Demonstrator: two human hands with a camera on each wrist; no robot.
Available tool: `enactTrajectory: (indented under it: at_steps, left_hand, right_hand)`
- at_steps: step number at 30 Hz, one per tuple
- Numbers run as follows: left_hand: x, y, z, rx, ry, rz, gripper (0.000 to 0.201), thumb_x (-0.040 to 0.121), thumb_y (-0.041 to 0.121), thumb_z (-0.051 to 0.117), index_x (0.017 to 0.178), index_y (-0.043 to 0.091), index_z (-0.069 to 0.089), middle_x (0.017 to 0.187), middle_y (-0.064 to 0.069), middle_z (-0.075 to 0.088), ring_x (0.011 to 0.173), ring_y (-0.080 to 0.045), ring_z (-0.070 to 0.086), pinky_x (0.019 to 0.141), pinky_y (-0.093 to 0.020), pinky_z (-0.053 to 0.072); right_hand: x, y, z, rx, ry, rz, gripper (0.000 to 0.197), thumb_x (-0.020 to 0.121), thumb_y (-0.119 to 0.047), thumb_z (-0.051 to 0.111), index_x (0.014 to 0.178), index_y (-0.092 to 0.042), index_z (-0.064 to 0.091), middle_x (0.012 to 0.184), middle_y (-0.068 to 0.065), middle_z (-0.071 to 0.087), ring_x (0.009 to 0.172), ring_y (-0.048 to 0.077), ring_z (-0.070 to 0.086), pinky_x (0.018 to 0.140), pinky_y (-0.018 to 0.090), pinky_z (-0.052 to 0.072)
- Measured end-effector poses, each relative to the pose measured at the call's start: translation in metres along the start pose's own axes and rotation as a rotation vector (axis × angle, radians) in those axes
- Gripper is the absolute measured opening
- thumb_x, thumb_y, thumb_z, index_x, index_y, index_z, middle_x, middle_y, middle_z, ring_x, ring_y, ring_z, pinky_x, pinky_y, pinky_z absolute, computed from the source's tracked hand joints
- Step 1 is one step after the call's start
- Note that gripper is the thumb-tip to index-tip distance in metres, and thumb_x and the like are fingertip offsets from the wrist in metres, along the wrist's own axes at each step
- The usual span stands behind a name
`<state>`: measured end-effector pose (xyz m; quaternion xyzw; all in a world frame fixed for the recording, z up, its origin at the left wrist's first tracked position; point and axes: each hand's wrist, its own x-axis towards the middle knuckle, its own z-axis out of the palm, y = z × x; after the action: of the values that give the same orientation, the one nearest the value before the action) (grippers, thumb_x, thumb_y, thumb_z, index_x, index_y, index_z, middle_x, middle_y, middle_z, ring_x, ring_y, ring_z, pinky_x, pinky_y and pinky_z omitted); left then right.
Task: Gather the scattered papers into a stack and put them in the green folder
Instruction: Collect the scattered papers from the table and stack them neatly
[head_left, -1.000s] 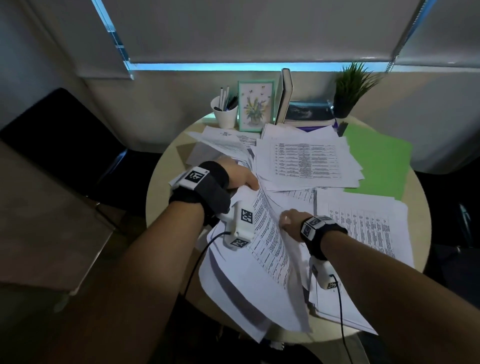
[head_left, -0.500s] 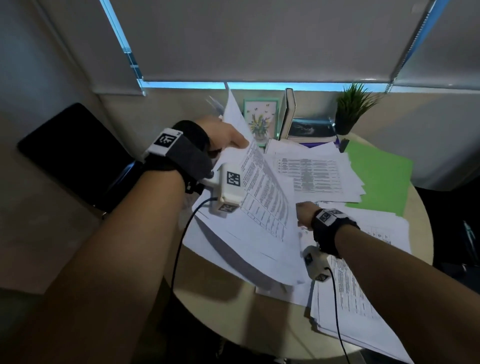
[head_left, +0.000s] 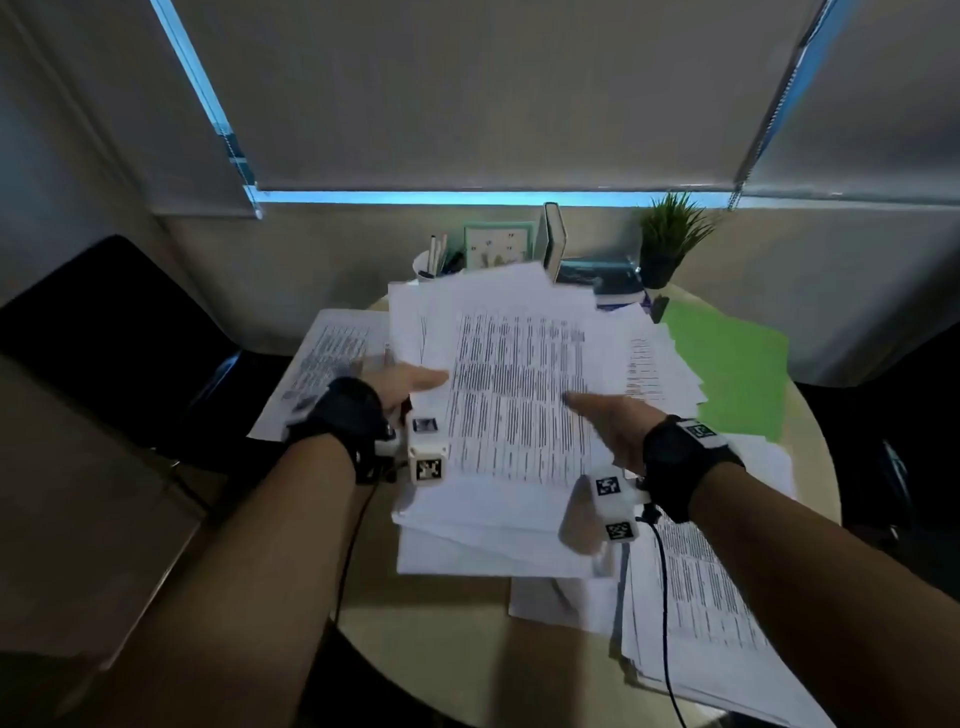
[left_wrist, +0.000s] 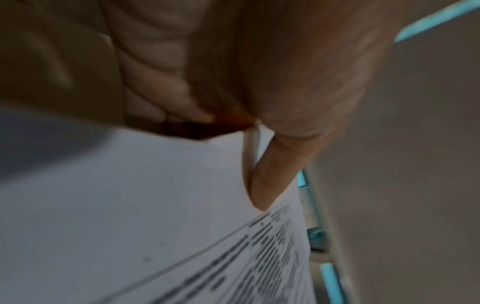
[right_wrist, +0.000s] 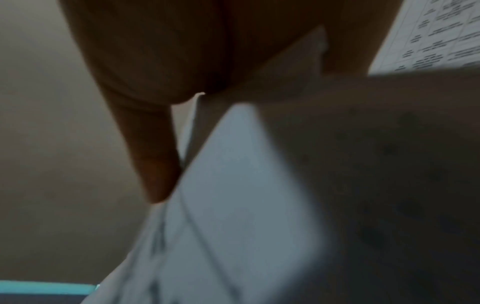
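A bundle of printed papers (head_left: 514, 395) is lifted flat above the round table (head_left: 447, 639), held from both sides. My left hand (head_left: 415, 384) pinches its left edge, thumb (left_wrist: 272, 174) on top and fingers beneath. My right hand (head_left: 602, 415) pinches the right side, thumb (right_wrist: 153, 164) over the sheets. The green folder (head_left: 727, 374) lies shut at the table's far right, partly covered by more sheets (head_left: 660, 364). One loose sheet (head_left: 322, 364) lies at the left, and a pile (head_left: 701, 597) lies under my right forearm.
At the back of the table stand a pen cup (head_left: 431, 265), a framed picture (head_left: 498, 247), an upright book (head_left: 555, 239), stacked books (head_left: 597, 275) and a small plant (head_left: 670, 239). A black chair (head_left: 104, 322) stands to the left. A wall with blinds is behind.
My left hand swung the bundle from upright at the left down to flat over the middle. My right hand left the sheets on the table and took hold of the bundle's right side.
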<state>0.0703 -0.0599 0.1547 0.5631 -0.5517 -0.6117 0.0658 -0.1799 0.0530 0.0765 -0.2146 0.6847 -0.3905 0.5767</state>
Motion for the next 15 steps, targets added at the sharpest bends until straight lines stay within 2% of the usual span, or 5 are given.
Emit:
enactTrajectory:
  at_steps: [2,4,8,13,15]
  left_hand:
    - [0.025,-0.038,0.006,0.097,-0.02,-0.082,0.05,0.097,0.036,0.052,0.139,0.008,0.046,0.121,0.002,0.055,0.098,-0.02,0.057,0.078,-0.023,0.047]
    - [0.047,-0.075,0.015,0.158,-0.066,-0.18,0.06,0.096,0.042,0.052,0.145,0.01,0.039,0.12,-0.002,0.057,0.1,-0.02,0.058,0.084,-0.026,0.05]
    - [0.048,-0.099,0.04,0.157,-0.089,-0.282,0.051,0.099,0.035,0.048,0.141,0.005,0.043,0.148,-0.019,0.037,0.135,-0.036,0.038,0.109,-0.039,0.032]
    - [0.067,-0.112,0.039,-0.077,0.059,-0.292,0.053,0.088,0.026,0.068,0.128,-0.006,0.054,0.129,-0.021,0.058,0.115,-0.038,0.058,0.086,-0.036,0.049]
    - [0.082,-0.117,0.033,0.017,0.11,-0.283,0.065,0.082,0.036,0.073,0.129,-0.003,0.051,0.123,-0.018,0.062,0.108,-0.036,0.062,0.09,-0.037,0.05]
  right_hand:
    - [0.007,0.013,0.003,-0.114,0.11,0.062,0.029,0.077,-0.029,0.078,0.091,-0.005,0.071,0.094,0.012,0.072,0.076,0.023,0.069,0.065,0.034,0.054]
    - [0.01,0.029,0.004,-0.199,0.202,0.09,0.028,0.074,-0.022,0.082,0.077,0.002,0.067,0.055,0.007,0.066,0.04,0.018,0.058,0.04,0.022,0.043]
    - [0.015,0.057,0.003,-0.283,0.247,0.211,0.04,0.071,-0.028,0.083,0.088,0.005,0.069,0.061,0.012,0.067,0.051,0.023,0.06,0.047,0.024,0.046]
    - [0.016,0.065,0.007,-0.276,0.287,0.28,0.054,0.062,-0.03,0.088,0.096,0.008,0.069,0.08,0.019,0.072,0.067,0.03,0.066,0.067,0.04,0.058]
    - [0.019,0.065,0.008,-0.371,0.279,0.286,0.069,0.057,-0.035,0.09,0.107,0.004,0.063,0.094,0.019,0.071,0.07,0.029,0.065,0.054,0.033,0.054]
